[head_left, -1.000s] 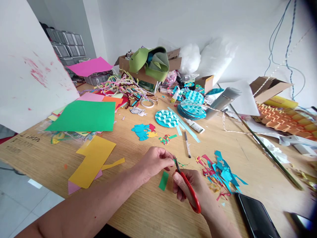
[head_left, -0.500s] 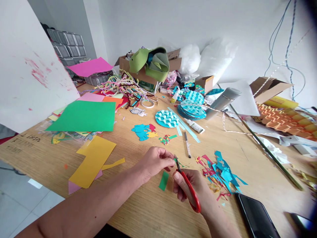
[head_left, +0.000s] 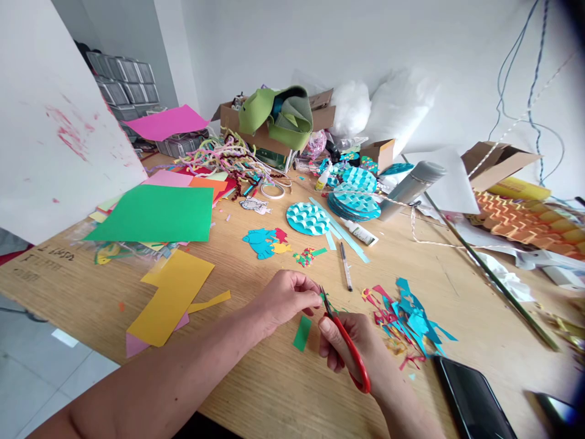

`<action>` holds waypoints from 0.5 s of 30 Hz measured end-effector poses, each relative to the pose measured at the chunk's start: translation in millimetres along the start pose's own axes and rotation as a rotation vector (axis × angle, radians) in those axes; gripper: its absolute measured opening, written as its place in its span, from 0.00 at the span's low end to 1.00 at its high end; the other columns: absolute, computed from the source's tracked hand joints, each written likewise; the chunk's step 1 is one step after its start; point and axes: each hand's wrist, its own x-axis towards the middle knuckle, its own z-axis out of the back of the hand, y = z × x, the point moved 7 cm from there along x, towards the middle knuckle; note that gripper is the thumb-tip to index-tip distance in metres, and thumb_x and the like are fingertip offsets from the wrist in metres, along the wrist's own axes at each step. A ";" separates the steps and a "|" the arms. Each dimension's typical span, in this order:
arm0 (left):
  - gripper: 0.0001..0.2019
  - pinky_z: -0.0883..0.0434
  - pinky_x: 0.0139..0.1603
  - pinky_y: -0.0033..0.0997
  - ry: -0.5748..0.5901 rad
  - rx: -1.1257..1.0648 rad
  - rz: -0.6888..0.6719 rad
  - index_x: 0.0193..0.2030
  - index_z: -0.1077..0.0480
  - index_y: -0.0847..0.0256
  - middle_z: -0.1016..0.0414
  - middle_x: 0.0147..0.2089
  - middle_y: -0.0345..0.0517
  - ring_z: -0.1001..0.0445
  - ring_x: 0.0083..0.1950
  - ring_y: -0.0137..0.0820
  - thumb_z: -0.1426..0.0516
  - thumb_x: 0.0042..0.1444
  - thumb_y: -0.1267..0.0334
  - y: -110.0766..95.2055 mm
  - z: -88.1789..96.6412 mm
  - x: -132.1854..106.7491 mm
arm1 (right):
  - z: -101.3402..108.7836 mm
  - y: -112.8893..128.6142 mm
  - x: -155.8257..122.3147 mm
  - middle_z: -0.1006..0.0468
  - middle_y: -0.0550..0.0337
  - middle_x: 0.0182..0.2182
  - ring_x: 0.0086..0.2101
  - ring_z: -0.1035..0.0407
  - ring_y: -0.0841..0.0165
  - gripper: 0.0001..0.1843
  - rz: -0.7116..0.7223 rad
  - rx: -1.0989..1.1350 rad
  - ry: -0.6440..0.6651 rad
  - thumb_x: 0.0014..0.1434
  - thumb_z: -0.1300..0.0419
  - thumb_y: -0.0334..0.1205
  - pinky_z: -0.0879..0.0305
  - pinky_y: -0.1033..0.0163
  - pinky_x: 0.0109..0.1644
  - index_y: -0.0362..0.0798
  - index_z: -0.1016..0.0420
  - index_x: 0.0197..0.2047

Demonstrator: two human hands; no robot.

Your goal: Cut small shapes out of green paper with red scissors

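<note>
In my right hand [head_left: 345,341] is a pair of scissors [head_left: 351,350] with red handles, its dark blades pointing up and away from me. My left hand [head_left: 292,296] is closed in a pinch at the blade tips. A tiny bit of green paper [head_left: 322,297] shows between its fingertips and the blades; most of it is hidden. Below the left fingers lies a green paper rectangle [head_left: 302,333]. Beyond the hands are blue fish cutouts [head_left: 260,242], a pile of small colored bits [head_left: 305,256] and a pen [head_left: 345,267].
Blue, red and yellow paper scraps [head_left: 414,317] lie right of my hands, near a black phone [head_left: 475,396]. Yellow paper [head_left: 171,299] and a green sheet [head_left: 155,213] are at left. A grey flask [head_left: 411,189], a glue bottle [head_left: 360,231] and patterned blue discs [head_left: 308,218] stand farther back.
Almost nothing differs. Both hands stay in place, with only a very slight shift at the fingertips and scissor blades.
</note>
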 end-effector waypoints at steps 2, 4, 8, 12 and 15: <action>0.08 0.32 0.34 0.29 0.000 -0.006 -0.004 0.24 0.31 0.67 0.27 0.36 0.48 0.30 0.33 0.28 0.40 0.38 0.64 -0.2 0.2 0.4 | -0.1 0.4 -0.3 0.32 0.61 0.13 0.14 0.35 0.75 0.29 -0.006 -0.001 0.000 0.50 0.39 0.62 0.41 0.73 0.16 0.43 0.33 0.19; 0.07 0.32 0.33 0.30 -0.005 -0.012 -0.003 0.24 0.32 0.66 0.27 0.36 0.48 0.30 0.32 0.27 0.40 0.38 0.64 0.3 0.6 0.8 | 0.0 1.2 -0.5 0.32 0.61 0.13 0.14 0.36 0.75 0.29 -0.002 -0.002 -0.003 0.50 0.39 0.62 0.42 0.73 0.16 0.43 0.33 0.18; 0.09 0.31 0.33 0.31 -0.003 -0.003 0.004 0.26 0.32 0.66 0.27 0.34 0.48 0.30 0.32 0.29 0.39 0.38 0.63 3.2 0.4 1.3 | 0.3 2.2 -0.5 0.32 0.62 0.13 0.14 0.36 0.75 0.29 0.001 0.005 -0.011 0.50 0.40 0.62 0.41 0.73 0.17 0.43 0.33 0.18; 0.11 0.31 0.34 0.32 -0.004 0.008 0.000 0.28 0.31 0.67 0.26 0.35 0.49 0.30 0.33 0.29 0.38 0.38 0.63 5.5 0.5 2.0 | -0.3 3.5 -0.6 0.33 0.62 0.12 0.13 0.36 0.75 0.29 0.016 0.002 -0.007 0.51 0.40 0.62 0.42 0.73 0.16 0.43 0.32 0.18; 0.10 0.31 0.34 0.31 -0.009 0.013 -0.007 0.27 0.31 0.67 0.26 0.35 0.48 0.30 0.33 0.28 0.38 0.38 0.63 5.4 1.0 2.5 | -0.1 4.4 -0.9 0.32 0.62 0.14 0.14 0.35 0.75 0.28 0.031 0.015 -0.013 0.50 0.39 0.62 0.41 0.73 0.16 0.43 0.33 0.19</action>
